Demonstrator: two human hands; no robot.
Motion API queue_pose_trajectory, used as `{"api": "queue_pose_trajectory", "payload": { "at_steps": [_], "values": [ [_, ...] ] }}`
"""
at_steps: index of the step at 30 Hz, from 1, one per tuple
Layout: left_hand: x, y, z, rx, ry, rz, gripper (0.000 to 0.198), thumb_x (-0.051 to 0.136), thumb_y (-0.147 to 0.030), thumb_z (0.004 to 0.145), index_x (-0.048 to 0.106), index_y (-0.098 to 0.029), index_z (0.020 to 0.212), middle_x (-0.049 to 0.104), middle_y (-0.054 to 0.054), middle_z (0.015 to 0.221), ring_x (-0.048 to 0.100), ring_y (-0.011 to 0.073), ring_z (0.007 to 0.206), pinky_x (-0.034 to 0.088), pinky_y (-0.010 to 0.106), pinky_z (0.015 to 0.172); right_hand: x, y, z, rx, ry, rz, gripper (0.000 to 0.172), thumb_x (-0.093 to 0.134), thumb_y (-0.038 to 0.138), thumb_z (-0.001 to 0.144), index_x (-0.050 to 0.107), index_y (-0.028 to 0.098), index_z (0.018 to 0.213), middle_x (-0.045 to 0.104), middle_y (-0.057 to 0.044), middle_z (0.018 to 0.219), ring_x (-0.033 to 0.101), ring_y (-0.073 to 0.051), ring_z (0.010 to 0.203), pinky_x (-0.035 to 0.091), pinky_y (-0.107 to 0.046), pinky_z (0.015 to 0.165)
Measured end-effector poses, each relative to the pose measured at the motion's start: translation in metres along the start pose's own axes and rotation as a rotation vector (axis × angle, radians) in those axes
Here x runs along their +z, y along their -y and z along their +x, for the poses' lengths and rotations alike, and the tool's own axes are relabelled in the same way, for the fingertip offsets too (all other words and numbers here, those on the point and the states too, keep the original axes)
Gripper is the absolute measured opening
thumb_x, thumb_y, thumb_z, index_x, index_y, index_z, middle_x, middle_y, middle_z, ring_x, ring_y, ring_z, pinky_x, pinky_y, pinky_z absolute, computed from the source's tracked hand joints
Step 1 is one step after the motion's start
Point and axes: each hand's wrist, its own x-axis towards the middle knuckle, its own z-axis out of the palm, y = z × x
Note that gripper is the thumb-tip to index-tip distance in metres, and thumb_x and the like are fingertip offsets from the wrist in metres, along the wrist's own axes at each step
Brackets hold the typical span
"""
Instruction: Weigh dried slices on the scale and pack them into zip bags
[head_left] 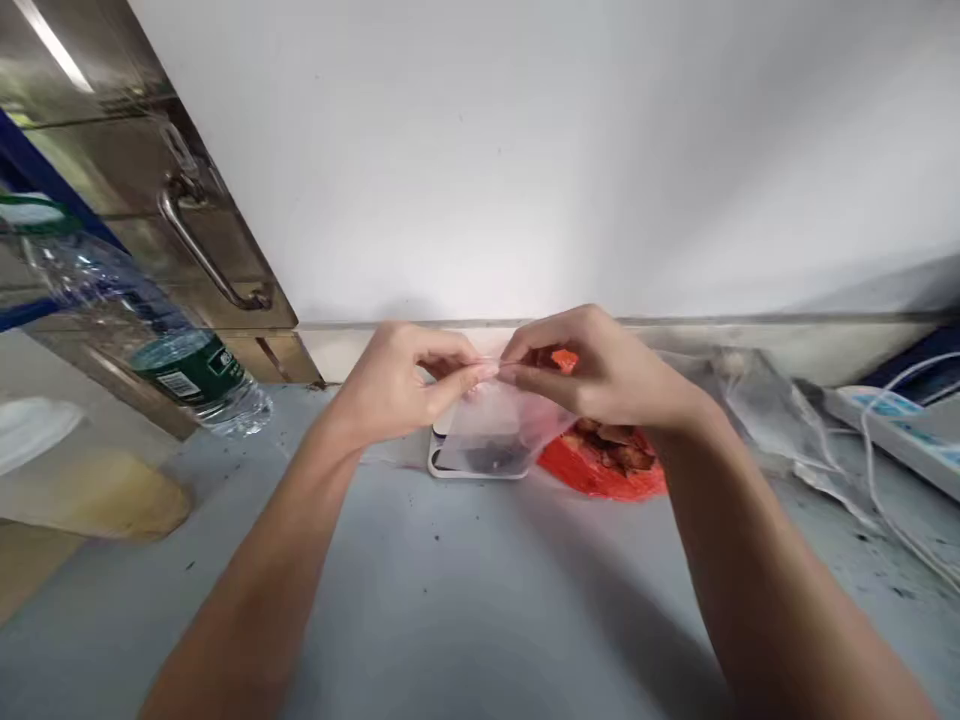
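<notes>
My left hand (397,385) and my right hand (600,370) meet above the grey counter (465,600), both pinching the top edge of a small clear plastic bag (499,430). The bag hangs between them over a small flat scale or tray (450,468) with a pale rim and dark surface. Just right of the bag, partly behind my right hand, lies a red plastic bag (607,470) holding brown pieces.
A plastic water bottle (150,330) with a green label stands at the left, beside a steel cabinet door with a handle (202,250). Crumpled clear plastic (757,410) lies at the right, then a white power strip (900,435) with cables. A white wall rises behind.
</notes>
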Motion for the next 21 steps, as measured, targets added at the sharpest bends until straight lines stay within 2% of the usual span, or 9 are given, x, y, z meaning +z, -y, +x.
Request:
{"api": "queue_pose_trajectory", "payload": {
  "at_steps": [5,8,11,14,21],
  "values": [
    [-0.001,-0.003,0.000,-0.004,0.051,0.073,0.023,0.065,-0.019,0.093,0.077,-0.018,0.074,0.078,0.000,0.072,0.069,0.0120,0.064,0.046,0.020,0.053,0.000,0.001,0.001,0.031,-0.007,-0.002,0.025,0.062,0.029,0.092,0.069,0.017,0.071,0.054,0.004,0.055,0.038,-0.008,0.051,0.030,-0.027,0.052],
    [-0.010,-0.003,-0.001,0.003,0.065,0.129,0.024,0.065,-0.021,0.093,0.076,-0.019,0.072,0.078,0.000,0.070,0.069,0.0128,0.064,0.047,0.021,0.053,-0.006,-0.002,-0.002,0.089,0.035,0.036,0.025,0.063,0.033,0.090,0.069,0.017,0.072,0.059,0.002,0.059,0.044,-0.009,0.054,0.033,-0.027,0.054],
    [-0.021,-0.001,-0.003,-0.007,0.041,0.139,0.023,0.066,-0.024,0.093,0.076,-0.020,0.073,0.078,0.000,0.071,0.070,0.0131,0.065,0.049,0.021,0.056,-0.016,-0.005,-0.006,0.131,0.014,0.059,0.025,0.064,0.036,0.088,0.068,0.017,0.073,0.066,-0.002,0.066,0.053,-0.012,0.061,0.041,-0.030,0.059],
    [-0.028,0.000,-0.003,-0.036,0.037,0.142,0.022,0.066,-0.025,0.091,0.077,-0.020,0.073,0.078,0.000,0.071,0.071,0.0137,0.066,0.048,0.021,0.053,-0.023,-0.010,-0.010,0.181,-0.008,0.041,0.026,0.065,0.040,0.086,0.068,0.018,0.074,0.066,-0.003,0.067,0.054,-0.014,0.062,0.044,-0.032,0.062],
    [-0.021,0.003,-0.003,-0.051,0.021,0.166,0.020,0.067,-0.025,0.090,0.079,-0.022,0.075,0.081,0.000,0.078,0.074,0.0156,0.071,0.054,0.023,0.060,-0.033,-0.018,-0.017,0.356,-0.020,-0.147,0.036,0.067,0.048,0.083,0.054,0.024,0.060,0.056,-0.001,0.059,0.048,-0.014,0.057,0.042,-0.033,0.058]
  ]
}}
